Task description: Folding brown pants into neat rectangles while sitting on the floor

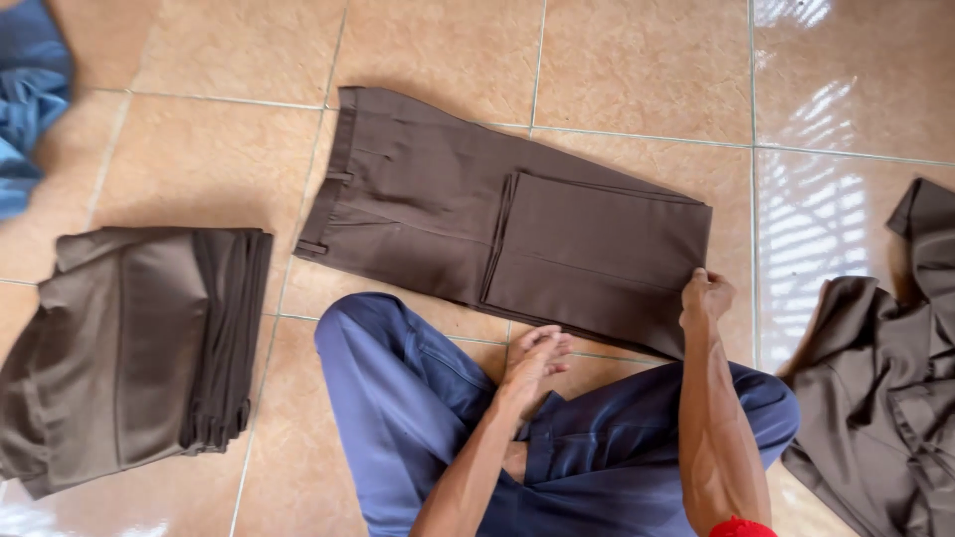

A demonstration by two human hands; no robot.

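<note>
A pair of dark brown trousers lies on the tiled floor in front of me, folded in half with the legs doubled back over the seat. My right hand grips the folded edge at the right end of the trousers. My left hand rests by the trousers' near edge, fingers loosely spread, holding nothing. I sit cross-legged in blue trousers.
A stack of folded brown trousers lies at the left. A heap of unfolded brown garments lies at the right. Blue cloth shows at the top left corner. Beige glossy floor tiles surround everything.
</note>
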